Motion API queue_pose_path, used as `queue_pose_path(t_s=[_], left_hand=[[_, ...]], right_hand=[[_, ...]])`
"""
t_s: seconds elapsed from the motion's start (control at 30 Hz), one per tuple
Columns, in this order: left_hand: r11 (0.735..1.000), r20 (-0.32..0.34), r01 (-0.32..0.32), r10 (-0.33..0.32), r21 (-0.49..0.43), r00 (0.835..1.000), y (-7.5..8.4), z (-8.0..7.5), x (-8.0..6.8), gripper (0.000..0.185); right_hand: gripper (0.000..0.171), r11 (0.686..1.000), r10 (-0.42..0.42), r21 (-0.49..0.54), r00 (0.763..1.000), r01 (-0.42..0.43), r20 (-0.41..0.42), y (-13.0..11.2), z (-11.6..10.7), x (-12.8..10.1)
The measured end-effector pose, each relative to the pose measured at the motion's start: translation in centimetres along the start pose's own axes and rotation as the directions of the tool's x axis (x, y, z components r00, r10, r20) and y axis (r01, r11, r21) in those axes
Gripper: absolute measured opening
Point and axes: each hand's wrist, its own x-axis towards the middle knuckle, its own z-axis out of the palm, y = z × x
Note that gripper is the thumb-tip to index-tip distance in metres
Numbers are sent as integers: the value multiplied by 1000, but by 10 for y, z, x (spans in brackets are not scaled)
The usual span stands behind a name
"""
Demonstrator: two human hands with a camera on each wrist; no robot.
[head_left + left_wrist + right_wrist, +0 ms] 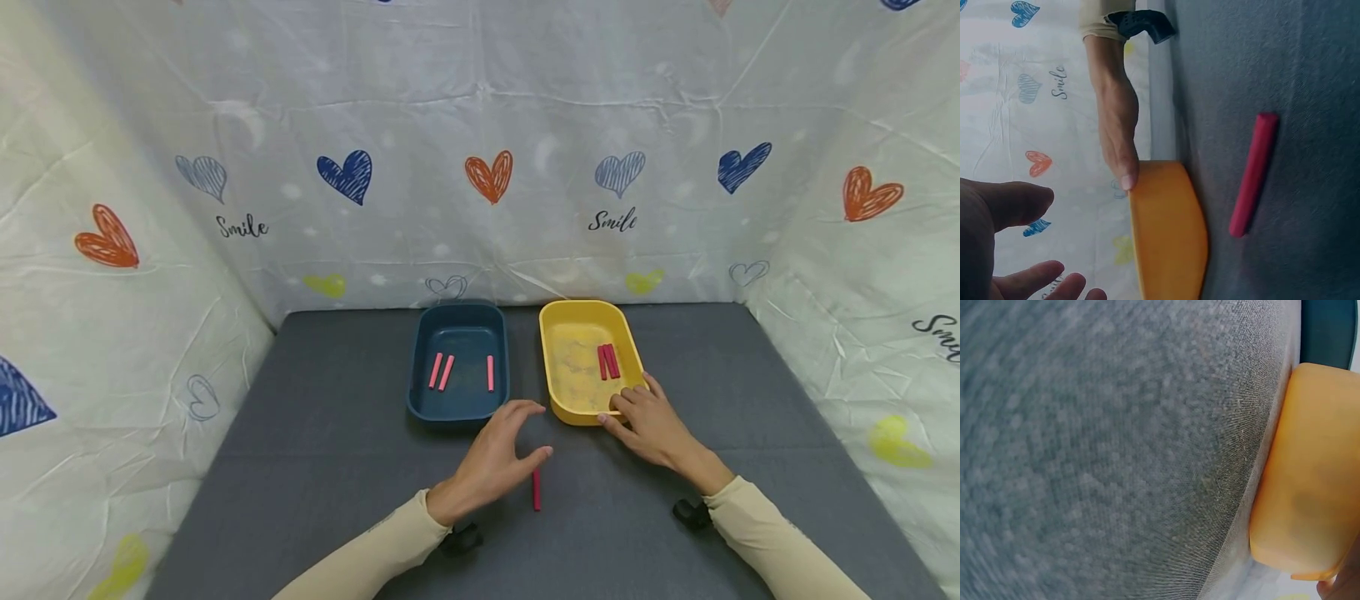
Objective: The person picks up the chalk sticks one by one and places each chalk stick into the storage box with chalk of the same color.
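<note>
A single red stick point(536, 489) lies on the grey cloth in front of the two trays; the left wrist view shows the same stick point(1254, 175) close up. My left hand point(528, 432) hovers just left of and above it, fingers spread and holding nothing. My right hand point(618, 412) grips the near right corner of the yellow tray point(557, 392), fingers over the rim and thumb point(1124, 175) against the front wall point(1169, 231). Inside that tray lie red sticks point(607, 361) side by side. The blue tray point(459, 408) holds three pink sticks point(442, 371).
The grey cloth point(315, 433) covers the table. White sheets printed with hearts point(487, 175) wall in the back and both sides. The trays stand side by side near the back. In the right wrist view the yellow tray's outer wall point(1310, 475) fills the right edge.
</note>
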Motion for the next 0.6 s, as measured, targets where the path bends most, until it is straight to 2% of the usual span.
queue_pose_path(t_s=[0.3,0.4,0.6], left_hand=[[997,85,79,-80,9,993,-11,6,-10,75],[995,106,86,-90,41,990,-15,9,-11,79],[994,130,58,-70,97,989,-23,14,-14,84]], right_hand=[[23,1000,-7,13,1000,7,-1,0,0,0],[23,1000,-10,16,1000,10,-3,1,0,0],[23,1000,-14,16,1000,14,-11,1,0,0]])
